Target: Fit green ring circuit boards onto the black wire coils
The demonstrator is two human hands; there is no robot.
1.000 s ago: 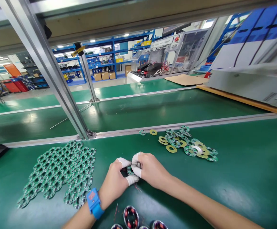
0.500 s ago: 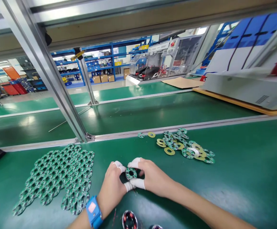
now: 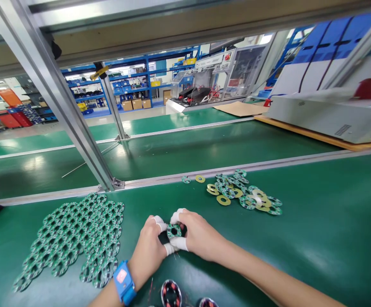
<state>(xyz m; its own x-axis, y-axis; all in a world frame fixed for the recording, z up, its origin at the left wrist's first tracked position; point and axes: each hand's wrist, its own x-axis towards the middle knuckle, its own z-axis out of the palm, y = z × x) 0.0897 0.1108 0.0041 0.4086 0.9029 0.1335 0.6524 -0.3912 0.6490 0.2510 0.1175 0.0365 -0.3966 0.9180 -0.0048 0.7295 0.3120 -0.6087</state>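
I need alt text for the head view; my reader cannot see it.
A right hand pinches a green ring-shaped board over a green table, the left hand curled close beside it; both wear white finger covers. Many similar boards lie at left, and scattered green and yellow rings lie farther back at right.

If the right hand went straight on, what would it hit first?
Probably the left hand, just past the green ring the right hand holds, though depth is hard to judge.

I'm holding one ring board (image 3: 169, 233). Left of it: one board cluster (image 3: 73, 232). Beyond-right: one mixed pile (image 3: 243, 204). Nearer: two-plus wound rings (image 3: 177, 294).
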